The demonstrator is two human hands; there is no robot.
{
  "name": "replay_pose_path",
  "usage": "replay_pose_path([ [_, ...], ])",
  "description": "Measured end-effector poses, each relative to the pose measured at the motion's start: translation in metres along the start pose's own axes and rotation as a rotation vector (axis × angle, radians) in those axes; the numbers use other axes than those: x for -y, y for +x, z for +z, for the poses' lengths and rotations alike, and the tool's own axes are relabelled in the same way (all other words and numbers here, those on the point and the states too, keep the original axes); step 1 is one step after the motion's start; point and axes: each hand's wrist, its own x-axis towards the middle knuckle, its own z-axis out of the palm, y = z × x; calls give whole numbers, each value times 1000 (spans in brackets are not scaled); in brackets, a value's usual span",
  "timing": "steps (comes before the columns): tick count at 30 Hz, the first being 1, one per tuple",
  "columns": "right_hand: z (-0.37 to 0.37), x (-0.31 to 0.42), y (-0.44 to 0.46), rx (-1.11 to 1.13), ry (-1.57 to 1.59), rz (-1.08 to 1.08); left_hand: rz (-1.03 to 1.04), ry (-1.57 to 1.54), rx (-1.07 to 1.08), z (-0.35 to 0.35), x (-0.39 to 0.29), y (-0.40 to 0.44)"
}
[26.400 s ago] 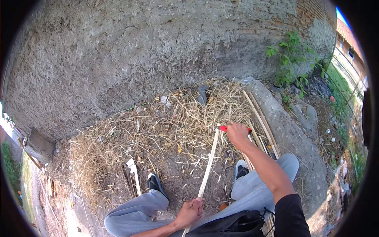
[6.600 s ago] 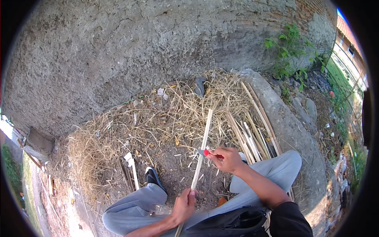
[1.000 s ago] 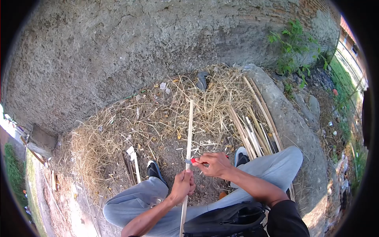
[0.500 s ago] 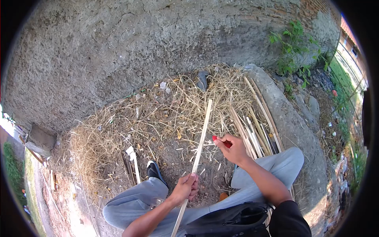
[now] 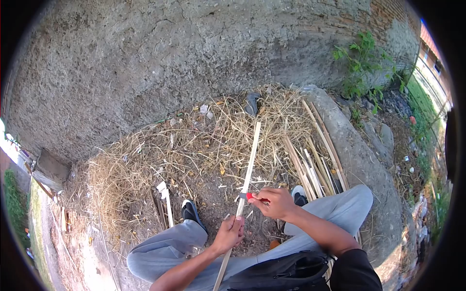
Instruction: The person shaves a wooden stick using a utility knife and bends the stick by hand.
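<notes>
A long pale wooden strip slants up and away from my lap, its far end over the straw. My left hand is closed around its lower part, and the near end runs down past my leg. In my right hand is a small red-handled knife, gripped by its handle. The short grey blade lies across the strip, a little above my left hand. My fingers hide part of the handle.
Several split strips lie by my right knee. Another pale strip is left of my left shoe. Dry straw and shavings cover the ground up to a rough wall. A stone ledge borders the right.
My right hand has moved left and down, bringing the knife onto the strip. My left hand keeps its hold, with the strip nearly in place. My right shoe now shows.
</notes>
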Motion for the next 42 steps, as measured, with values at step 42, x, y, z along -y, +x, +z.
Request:
replay_pose_path([
  [42, -65, -106, 24, -419, 42, 528, -108, 30, -24, 10, -17, -28],
])
